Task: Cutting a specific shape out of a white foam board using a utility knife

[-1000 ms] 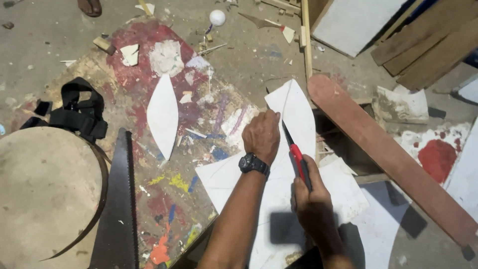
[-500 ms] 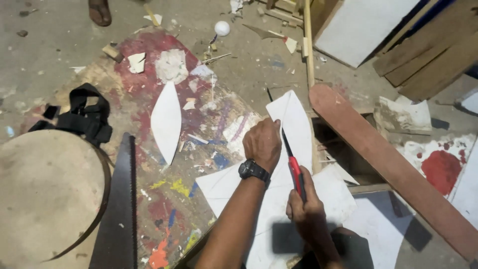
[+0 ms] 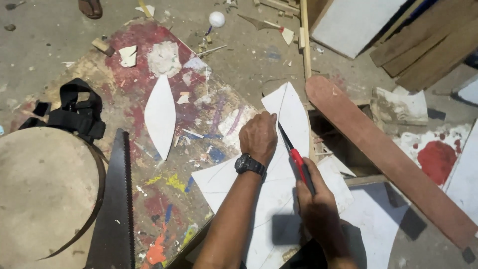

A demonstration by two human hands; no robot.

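Note:
A white sheet (image 3: 288, 107) with pencilled curves lies on a paint-stained board (image 3: 169, 149). My left hand (image 3: 258, 137), with a black watch on the wrist, presses flat on the sheet. My right hand (image 3: 318, 209) grips a red-and-black utility knife (image 3: 296, 157), whose blade rests on the sheet just right of the left hand. A cut white leaf-shaped piece (image 3: 160, 115) lies apart on the board to the left.
A handsaw (image 3: 115, 209) lies at lower left beside a round tan disc (image 3: 45, 194). Black straps (image 3: 74, 112) sit above it. A long reddish plank (image 3: 383, 154) runs diagonally on the right. Wooden boards (image 3: 423, 45), a white ball (image 3: 216, 19) and scraps litter the floor.
The right hand has drawn the knife a little back toward me along the sheet. The left hand stays pressed on the sheet.

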